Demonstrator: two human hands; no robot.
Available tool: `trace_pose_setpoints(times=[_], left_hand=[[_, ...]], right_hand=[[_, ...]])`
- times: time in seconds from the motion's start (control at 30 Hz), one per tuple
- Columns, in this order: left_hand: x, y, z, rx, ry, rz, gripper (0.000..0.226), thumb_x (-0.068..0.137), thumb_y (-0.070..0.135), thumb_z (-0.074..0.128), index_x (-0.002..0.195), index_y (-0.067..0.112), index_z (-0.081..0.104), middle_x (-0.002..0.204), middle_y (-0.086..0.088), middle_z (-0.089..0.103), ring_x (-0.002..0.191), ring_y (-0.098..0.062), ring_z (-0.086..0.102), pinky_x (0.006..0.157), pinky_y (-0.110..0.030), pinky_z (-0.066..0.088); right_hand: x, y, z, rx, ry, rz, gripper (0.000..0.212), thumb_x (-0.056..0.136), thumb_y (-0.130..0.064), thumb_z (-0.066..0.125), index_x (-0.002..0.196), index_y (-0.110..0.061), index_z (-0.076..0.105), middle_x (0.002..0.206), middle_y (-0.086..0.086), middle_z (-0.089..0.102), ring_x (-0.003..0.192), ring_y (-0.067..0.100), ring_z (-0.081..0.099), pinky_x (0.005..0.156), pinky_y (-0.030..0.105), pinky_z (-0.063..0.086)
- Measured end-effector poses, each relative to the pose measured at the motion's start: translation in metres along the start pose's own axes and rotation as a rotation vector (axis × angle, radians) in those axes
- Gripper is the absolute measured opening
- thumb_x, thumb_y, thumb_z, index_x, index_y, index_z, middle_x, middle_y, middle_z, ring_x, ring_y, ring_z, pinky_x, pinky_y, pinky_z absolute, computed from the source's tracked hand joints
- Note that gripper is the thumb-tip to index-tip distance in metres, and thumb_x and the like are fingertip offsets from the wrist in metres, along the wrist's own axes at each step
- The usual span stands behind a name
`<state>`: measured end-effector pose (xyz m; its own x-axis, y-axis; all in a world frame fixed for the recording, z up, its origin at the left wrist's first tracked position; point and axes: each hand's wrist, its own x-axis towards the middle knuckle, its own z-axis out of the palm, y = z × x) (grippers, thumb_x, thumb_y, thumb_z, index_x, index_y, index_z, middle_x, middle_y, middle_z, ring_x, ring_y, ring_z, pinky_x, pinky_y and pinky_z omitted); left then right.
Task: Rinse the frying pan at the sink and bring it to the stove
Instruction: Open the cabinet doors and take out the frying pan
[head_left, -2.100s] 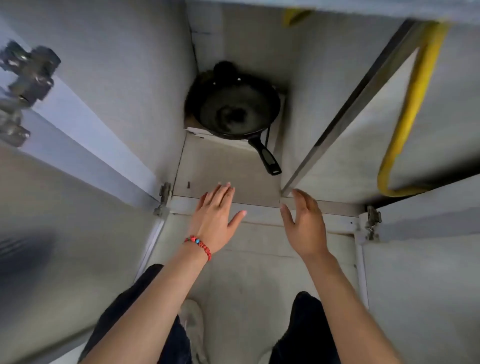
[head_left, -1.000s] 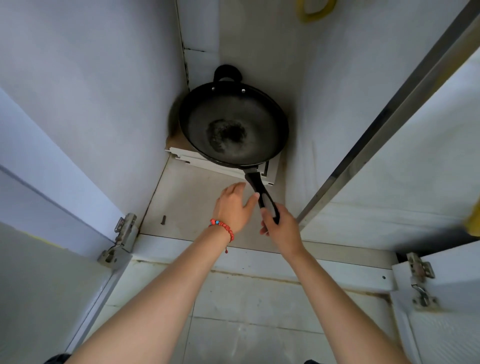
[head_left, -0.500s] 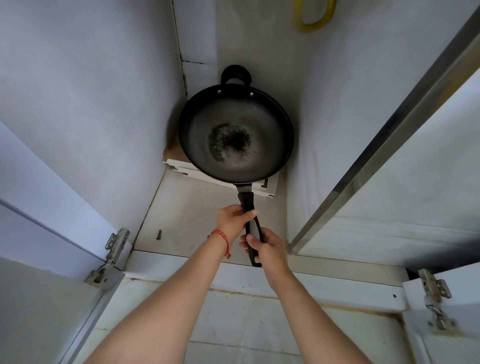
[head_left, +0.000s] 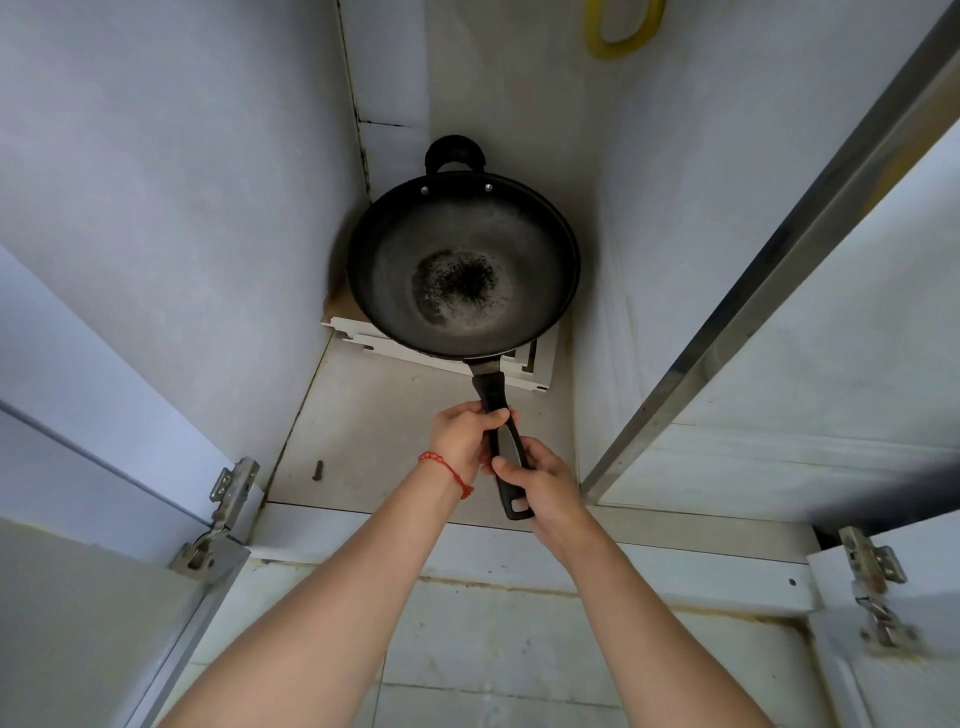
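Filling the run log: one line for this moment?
stage: fetch pan from cabinet | left hand: shut on pan handle | right hand: shut on handle, nearer its end | pan: in back corner

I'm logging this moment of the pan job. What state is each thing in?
Frying pan: in the cupboard, burnt specks at its centre.
Left hand: closed on the pan handle.
Right hand: closed on the handle, lower down.
Cupboard doors: open.
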<state>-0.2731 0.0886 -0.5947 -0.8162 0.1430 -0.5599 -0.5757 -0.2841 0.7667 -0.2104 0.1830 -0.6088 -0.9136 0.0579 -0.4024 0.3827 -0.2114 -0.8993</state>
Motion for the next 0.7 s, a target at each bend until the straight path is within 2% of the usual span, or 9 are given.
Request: trace_pose_setpoints(times=[0.03,0.1,0.2,0.33,0.47,0.57,0.7], left_hand=[[-0.002,0.002,0.001,-0.003,-0.001,0.002,0.011,0.085,0.000,0.053,0.090,0.003,0.062,0.080,-0.007,0.066,0.065,-0.018,0.062,0.036,-0.016,0.038],[-0.007,0.005,0.002,-0.013,-0.008,0.007,0.011,0.085,0.002,0.053,0.090,0.005,0.062,0.081,-0.006,0.066,0.068,-0.018,0.062,0.040,-0.018,0.044],[-0.018,0.006,0.001,-0.046,-0.019,0.039,0.011,0.085,0.003,0.053,0.085,0.007,0.063,0.077,-0.004,0.068,0.070,-0.017,0.064,0.050,-0.024,0.053],[-0.044,0.009,-0.002,-0.062,0.017,0.084,0.017,0.084,0.004,0.055,0.075,0.012,0.068,0.066,0.003,0.072,0.068,-0.016,0.066,0.053,-0.025,0.054],[-0.082,0.015,-0.004,-0.052,0.039,0.131,0.021,0.082,0.004,0.058,0.070,0.017,0.070,0.066,0.005,0.073,0.067,-0.012,0.068,0.057,-0.027,0.054],[-0.116,0.023,-0.001,-0.006,0.065,0.123,0.016,0.081,0.006,0.059,0.075,0.017,0.069,0.063,0.007,0.073,0.062,-0.009,0.067,0.049,-0.022,0.052],[-0.161,0.030,0.003,-0.008,0.086,0.078,0.015,0.082,0.004,0.058,0.077,0.014,0.068,0.063,0.006,0.073,0.063,-0.009,0.068,0.056,-0.026,0.049]], right_hand=[[-0.001,-0.002,0.002,0.015,0.003,-0.006,0.019,0.082,0.000,0.060,0.091,-0.016,0.064,0.085,0.004,0.070,0.081,0.015,0.065,0.084,0.032,0.046],[-0.005,-0.005,0.004,0.044,0.001,-0.013,0.019,0.081,0.000,0.060,0.092,-0.015,0.063,0.088,0.007,0.067,0.085,0.019,0.062,0.083,0.033,0.046],[-0.014,-0.010,0.003,0.083,-0.031,-0.017,0.020,0.081,0.001,0.060,0.094,-0.014,0.063,0.089,0.006,0.067,0.083,0.018,0.062,0.080,0.031,0.049],[-0.037,-0.018,0.007,0.076,-0.066,-0.026,0.021,0.079,0.002,0.062,0.094,-0.013,0.064,0.082,-0.001,0.071,0.080,0.015,0.064,0.075,0.027,0.049],[-0.072,-0.028,0.017,0.033,-0.069,-0.013,0.021,0.073,-0.011,0.067,0.092,-0.020,0.065,0.093,0.012,0.065,0.089,0.027,0.058,0.078,0.042,0.039],[-0.104,-0.037,0.027,0.066,-0.051,0.020,0.021,0.067,-0.021,0.068,0.087,-0.025,0.065,0.094,0.012,0.064,0.090,0.029,0.058,0.081,0.043,0.041],[-0.150,-0.052,0.037,0.080,-0.028,0.028,0.018,0.068,-0.021,0.068,0.085,-0.025,0.065,0.088,0.011,0.062,0.084,0.027,0.057,0.080,0.043,0.041]])
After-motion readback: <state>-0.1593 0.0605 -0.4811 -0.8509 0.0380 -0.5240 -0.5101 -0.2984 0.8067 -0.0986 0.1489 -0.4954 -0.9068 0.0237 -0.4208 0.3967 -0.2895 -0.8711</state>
